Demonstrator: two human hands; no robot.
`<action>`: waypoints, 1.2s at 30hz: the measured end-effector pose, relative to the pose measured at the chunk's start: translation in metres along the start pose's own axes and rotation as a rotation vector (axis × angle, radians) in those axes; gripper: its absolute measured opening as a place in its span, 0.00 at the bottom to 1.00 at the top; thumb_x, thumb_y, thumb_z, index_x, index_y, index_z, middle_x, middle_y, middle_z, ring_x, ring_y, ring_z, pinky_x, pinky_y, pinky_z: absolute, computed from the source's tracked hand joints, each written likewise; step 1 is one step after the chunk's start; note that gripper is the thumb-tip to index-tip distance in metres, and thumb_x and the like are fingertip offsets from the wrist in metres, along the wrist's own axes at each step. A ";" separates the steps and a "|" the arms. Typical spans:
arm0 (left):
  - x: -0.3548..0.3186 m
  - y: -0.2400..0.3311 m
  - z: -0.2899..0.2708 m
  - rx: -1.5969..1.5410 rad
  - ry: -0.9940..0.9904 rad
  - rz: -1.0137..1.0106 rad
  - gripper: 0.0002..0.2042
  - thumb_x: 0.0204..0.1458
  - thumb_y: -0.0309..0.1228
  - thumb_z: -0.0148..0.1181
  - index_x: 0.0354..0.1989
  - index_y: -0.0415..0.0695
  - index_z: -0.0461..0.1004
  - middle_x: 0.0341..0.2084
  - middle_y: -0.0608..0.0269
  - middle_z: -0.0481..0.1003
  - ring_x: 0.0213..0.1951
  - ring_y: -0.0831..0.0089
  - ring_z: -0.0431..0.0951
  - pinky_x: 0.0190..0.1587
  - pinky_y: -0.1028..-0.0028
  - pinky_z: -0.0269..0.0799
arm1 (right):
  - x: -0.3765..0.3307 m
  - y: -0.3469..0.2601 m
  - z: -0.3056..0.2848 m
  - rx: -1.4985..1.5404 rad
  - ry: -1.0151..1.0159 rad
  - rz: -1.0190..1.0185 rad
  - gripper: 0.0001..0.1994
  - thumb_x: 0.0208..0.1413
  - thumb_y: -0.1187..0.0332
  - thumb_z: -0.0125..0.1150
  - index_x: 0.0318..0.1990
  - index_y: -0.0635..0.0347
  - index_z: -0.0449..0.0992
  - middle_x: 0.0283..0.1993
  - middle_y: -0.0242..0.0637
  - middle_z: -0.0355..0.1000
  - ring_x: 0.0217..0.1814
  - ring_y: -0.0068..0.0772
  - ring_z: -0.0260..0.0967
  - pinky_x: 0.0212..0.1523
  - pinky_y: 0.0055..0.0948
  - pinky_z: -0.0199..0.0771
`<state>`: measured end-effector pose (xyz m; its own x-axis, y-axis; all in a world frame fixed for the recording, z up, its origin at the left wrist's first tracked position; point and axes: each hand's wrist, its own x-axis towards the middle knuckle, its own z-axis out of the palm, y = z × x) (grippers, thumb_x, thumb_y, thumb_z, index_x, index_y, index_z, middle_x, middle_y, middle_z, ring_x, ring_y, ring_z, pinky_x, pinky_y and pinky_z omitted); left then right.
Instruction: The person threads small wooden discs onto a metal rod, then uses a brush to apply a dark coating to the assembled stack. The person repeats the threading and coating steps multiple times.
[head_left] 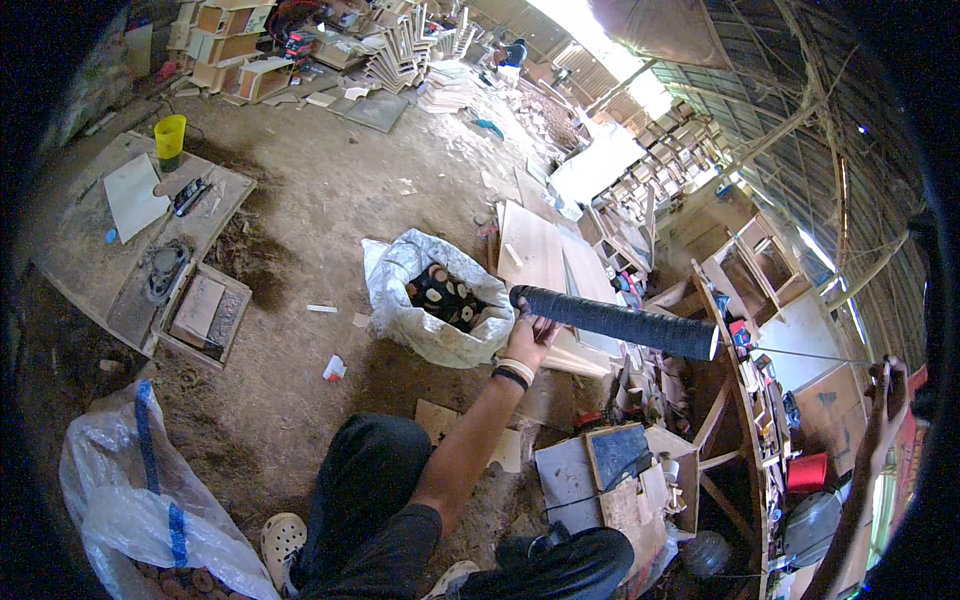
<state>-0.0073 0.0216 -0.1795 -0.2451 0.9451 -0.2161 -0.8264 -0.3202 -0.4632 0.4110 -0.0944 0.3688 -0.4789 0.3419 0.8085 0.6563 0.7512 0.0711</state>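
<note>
My left hand [532, 338] reaches forward over the rim of a white woven sack, its fingers closed on the near-left end of a long dark ribbed cylinder [610, 322]. The cylinder points to the right and has a pale flat end. Inside the sack [400, 270] lie several dark round pieces, some with pale faces. At the far right, my right hand [888, 385] is raised, with its fingers pinched on a thin dark rod or cord [810, 355]. That line runs left toward the cylinder's pale end; whether they join I cannot make out.
A clear plastic bag [120, 490] with brown round pieces stands at lower left. Beyond it is a low wooden table [90, 250] with a yellow cup [170, 137]. Boards [540, 245] lean beside the sack. A cluttered wooden bench [745, 420] stands at right; a person [514, 52] is far off.
</note>
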 end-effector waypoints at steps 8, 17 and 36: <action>-0.011 -0.020 0.014 0.155 -0.072 0.040 0.15 0.60 0.49 0.64 0.40 0.51 0.74 0.32 0.68 0.74 0.36 0.66 0.77 0.48 0.56 0.82 | 0.003 0.017 -0.033 -0.098 0.100 -0.002 0.21 0.71 0.56 0.55 0.63 0.59 0.74 0.52 0.34 0.77 0.51 0.25 0.72 0.47 0.28 0.70; -0.007 -0.027 0.004 0.193 -0.108 0.026 0.17 0.60 0.49 0.64 0.46 0.49 0.76 0.39 0.65 0.79 0.44 0.66 0.79 0.50 0.60 0.82 | 0.000 0.010 -0.040 -0.107 0.123 0.005 0.22 0.72 0.56 0.53 0.62 0.62 0.76 0.56 0.37 0.77 0.56 0.32 0.72 0.55 0.34 0.72; -0.001 -0.031 0.000 0.167 -0.056 0.054 0.15 0.58 0.49 0.67 0.33 0.50 0.77 0.28 0.67 0.78 0.32 0.69 0.80 0.39 0.68 0.84 | 0.007 0.003 -0.031 -0.012 -0.019 0.020 0.23 0.70 0.57 0.58 0.65 0.61 0.73 0.53 0.34 0.78 0.51 0.24 0.72 0.46 0.26 0.69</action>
<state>0.0186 0.0307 -0.1648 -0.3155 0.9304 -0.1864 -0.8829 -0.3598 -0.3017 0.4275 -0.1077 0.3931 -0.4762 0.3676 0.7988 0.6728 0.7372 0.0618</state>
